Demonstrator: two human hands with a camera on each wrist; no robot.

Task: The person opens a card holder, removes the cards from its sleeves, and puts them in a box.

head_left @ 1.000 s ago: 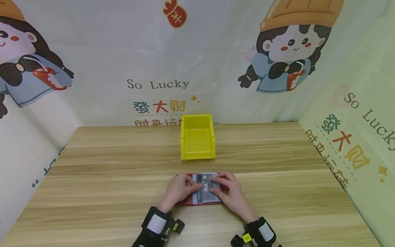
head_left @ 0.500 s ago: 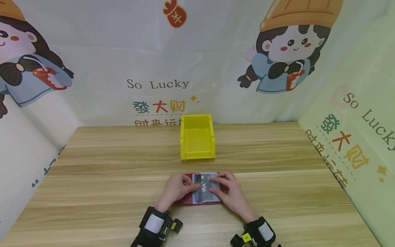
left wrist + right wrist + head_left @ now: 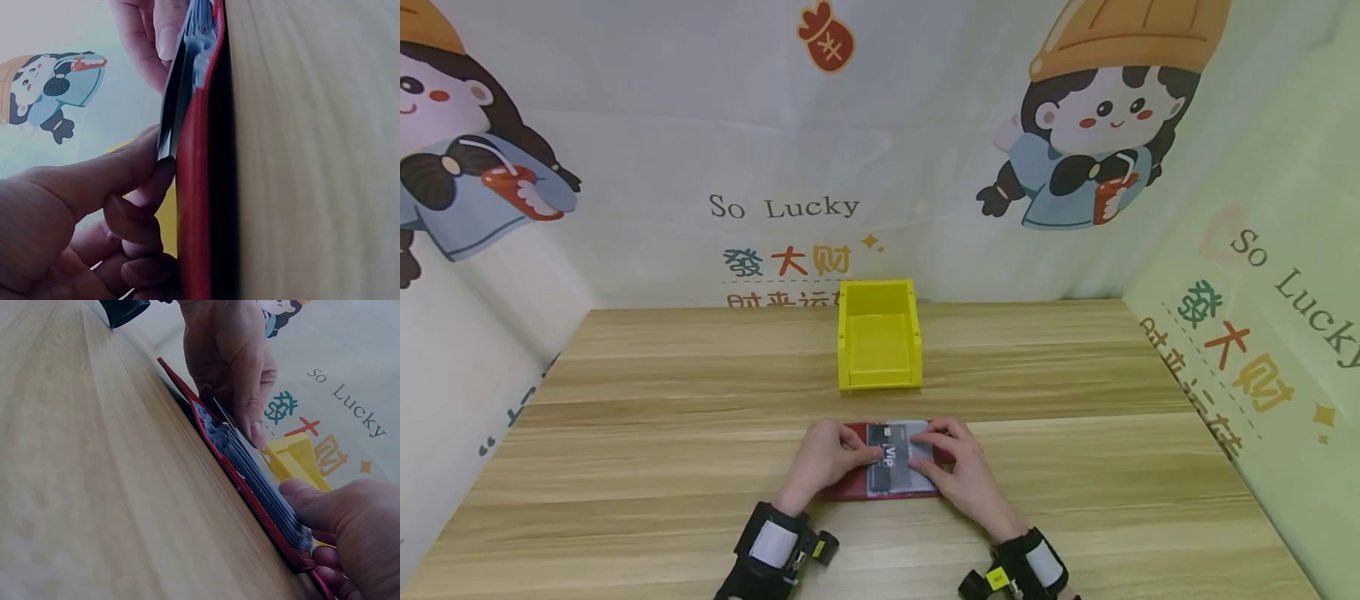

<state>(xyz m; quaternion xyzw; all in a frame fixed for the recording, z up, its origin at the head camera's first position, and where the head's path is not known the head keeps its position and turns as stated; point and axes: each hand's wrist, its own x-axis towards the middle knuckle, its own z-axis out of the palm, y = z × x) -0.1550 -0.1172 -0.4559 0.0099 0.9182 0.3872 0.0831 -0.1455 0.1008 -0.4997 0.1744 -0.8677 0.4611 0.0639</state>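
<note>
A red card holder (image 3: 850, 487) lies spread on the table, its stack of clear sleeves (image 3: 259, 478) on the right half. On top, a grey card (image 3: 889, 471) marked "Vip" sticks out leftward from a clear sleeve. My left hand (image 3: 822, 462) pinches the card's left edge between thumb and fingers; the left wrist view shows that edge raised off the red cover (image 3: 195, 187). With its thumb on the sleeves, my right hand (image 3: 961, 468) grips the holder's right side. Its fingers are partly hidden behind the sleeves in the right wrist view.
Behind the holder stands a yellow bin (image 3: 880, 342), its open front facing me. The wooden table (image 3: 662, 433) meets a printed cloth backdrop (image 3: 647, 150) at the back and sides. Each wrist wears a black camera strap (image 3: 771, 546).
My left hand has moved slightly left, and the grey card has slid left with it, baring more clear sleeve on the right. The right hand has stayed in place on the holder.
</note>
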